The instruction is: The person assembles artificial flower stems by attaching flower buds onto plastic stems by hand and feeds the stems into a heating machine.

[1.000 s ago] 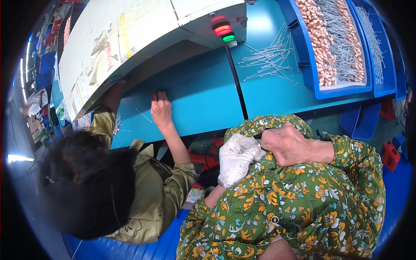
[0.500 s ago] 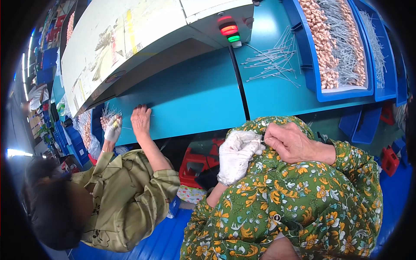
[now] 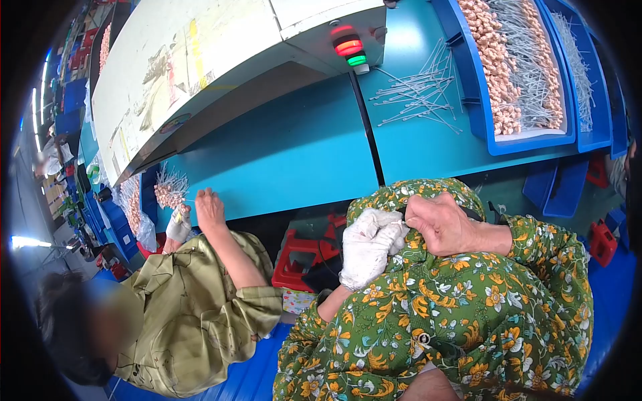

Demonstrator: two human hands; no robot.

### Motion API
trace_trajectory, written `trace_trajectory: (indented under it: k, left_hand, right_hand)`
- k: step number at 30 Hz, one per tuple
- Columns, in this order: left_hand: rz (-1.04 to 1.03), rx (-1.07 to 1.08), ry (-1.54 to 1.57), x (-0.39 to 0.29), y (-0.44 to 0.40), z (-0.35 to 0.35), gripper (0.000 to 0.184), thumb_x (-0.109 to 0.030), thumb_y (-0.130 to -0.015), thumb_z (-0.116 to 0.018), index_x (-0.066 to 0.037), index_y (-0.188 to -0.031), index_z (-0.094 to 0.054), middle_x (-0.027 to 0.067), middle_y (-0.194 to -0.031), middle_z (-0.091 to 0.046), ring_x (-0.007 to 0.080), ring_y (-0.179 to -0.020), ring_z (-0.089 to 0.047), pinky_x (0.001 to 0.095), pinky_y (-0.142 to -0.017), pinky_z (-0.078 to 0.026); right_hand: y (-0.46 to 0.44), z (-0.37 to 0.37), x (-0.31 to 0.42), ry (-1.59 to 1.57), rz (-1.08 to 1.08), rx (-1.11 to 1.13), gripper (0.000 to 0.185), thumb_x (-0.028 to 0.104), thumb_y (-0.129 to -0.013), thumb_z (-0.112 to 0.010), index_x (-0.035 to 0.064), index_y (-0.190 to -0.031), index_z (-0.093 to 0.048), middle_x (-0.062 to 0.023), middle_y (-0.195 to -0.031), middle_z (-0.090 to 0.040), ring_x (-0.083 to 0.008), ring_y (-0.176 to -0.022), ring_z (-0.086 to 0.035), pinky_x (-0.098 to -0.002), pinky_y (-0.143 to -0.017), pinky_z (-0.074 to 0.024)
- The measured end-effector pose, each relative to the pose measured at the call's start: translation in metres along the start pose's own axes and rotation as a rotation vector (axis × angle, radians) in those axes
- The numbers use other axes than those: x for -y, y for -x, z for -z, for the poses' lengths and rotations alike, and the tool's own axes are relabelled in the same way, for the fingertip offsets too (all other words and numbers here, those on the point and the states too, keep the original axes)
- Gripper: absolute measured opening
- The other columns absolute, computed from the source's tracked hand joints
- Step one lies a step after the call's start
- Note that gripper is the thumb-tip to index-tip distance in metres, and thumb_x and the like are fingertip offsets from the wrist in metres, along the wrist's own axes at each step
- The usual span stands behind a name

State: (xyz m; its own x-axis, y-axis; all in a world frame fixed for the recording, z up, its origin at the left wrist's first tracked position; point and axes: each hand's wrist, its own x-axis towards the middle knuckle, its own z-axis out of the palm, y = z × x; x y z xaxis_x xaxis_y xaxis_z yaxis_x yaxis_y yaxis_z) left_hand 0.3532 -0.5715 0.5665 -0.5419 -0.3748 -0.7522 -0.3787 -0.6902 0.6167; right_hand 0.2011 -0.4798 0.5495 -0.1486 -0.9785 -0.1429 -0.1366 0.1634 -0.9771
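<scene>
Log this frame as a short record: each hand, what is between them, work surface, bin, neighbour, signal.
Left hand: white-gloved, fingers curled
Right hand: bare, fingers curled, close beside the left
Between hands: too small to tell
Work surface: teal tabletop, with a loose pile of thin whitish strands
Bin: blue plastic bin, holding strands with salmon-pink ends
Neighbour: co-worker in olive shirt, hands near a pink-ended bundle
Signal: red-and-green indicator light on the white housing
</scene>
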Motion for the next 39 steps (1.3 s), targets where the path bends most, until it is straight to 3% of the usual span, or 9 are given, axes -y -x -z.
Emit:
trace_trajectory:
  k: [11, 16, 20, 28, 39]
  left_hand:
    - [-0.052, -0.089, -0.051, -0.007, -0.003, -0.005, 0.008, -0.004, -0.087, -0.055, 0.0, -0.094, -0.056, 0.0055, -0.077, -0.061, 0.0072, -0.059, -0.055, 0.0199, -0.051, -0.045]
    - [-0.04, -0.159, -0.064, -0.008, -0.001, -0.007, 0.007, -0.003, -0.086, -0.055, 0.001, -0.091, -0.054, 0.0074, -0.071, -0.059, 0.009, -0.054, -0.053, 0.0209, -0.048, -0.041]
    - [-0.041, -0.112, -0.089, -0.006, 0.001, -0.001, 0.009, -0.004, -0.087, -0.055, 0.0, -0.094, -0.055, 0.006, -0.077, -0.061, 0.0069, -0.058, -0.055, 0.0198, -0.048, -0.043]
    - [-0.065, -0.085, -0.071, -0.003, -0.001, 0.001, 0.007, -0.003, -0.087, -0.055, 0.0, -0.093, -0.055, 0.0056, -0.073, -0.059, 0.0069, -0.056, -0.053, 0.0199, -0.047, -0.041]
    - [-0.093, -0.024, -0.089, -0.001, -0.004, -0.001, 0.009, -0.005, -0.086, -0.057, 0.001, -0.091, -0.054, 0.0068, -0.068, -0.057, 0.0082, -0.054, -0.049, 0.0211, -0.047, -0.038]
  right_hand:
    - [-0.002, 0.001, -0.004, -0.061, -0.061, -0.016, 0.01, 0.006, -0.085, -0.049, 0.0017, -0.077, -0.046, -0.0154, -0.058, -0.046, -0.0343, -0.05, -0.051, -0.0402, -0.046, -0.038]
    - [-0.002, 0.001, -0.006, -0.026, -0.062, 0.059, 0.015, 0.012, -0.088, -0.046, 0.0015, -0.078, -0.046, -0.0157, -0.058, -0.045, -0.0342, -0.049, -0.049, -0.0405, -0.044, -0.0357]
    - [-0.003, 0.0, -0.006, -0.072, -0.057, 0.074, 0.015, 0.01, -0.087, -0.046, 0.0015, -0.076, -0.046, -0.0154, -0.059, -0.045, -0.0338, -0.049, -0.049, -0.0403, -0.045, -0.0358]
    - [-0.003, -0.002, -0.006, -0.123, -0.021, 0.035, 0.011, 0.004, -0.085, -0.046, 0.0008, -0.074, -0.048, -0.0137, -0.06, -0.047, -0.0314, -0.049, -0.051, -0.0372, -0.046, -0.0385]
    - [-0.003, -0.004, -0.009, -0.144, -0.025, 0.053, 0.014, 0.006, -0.085, -0.046, 0.0015, -0.072, -0.045, -0.0143, -0.057, -0.045, -0.0336, -0.049, -0.05, -0.0383, -0.046, -0.0381]
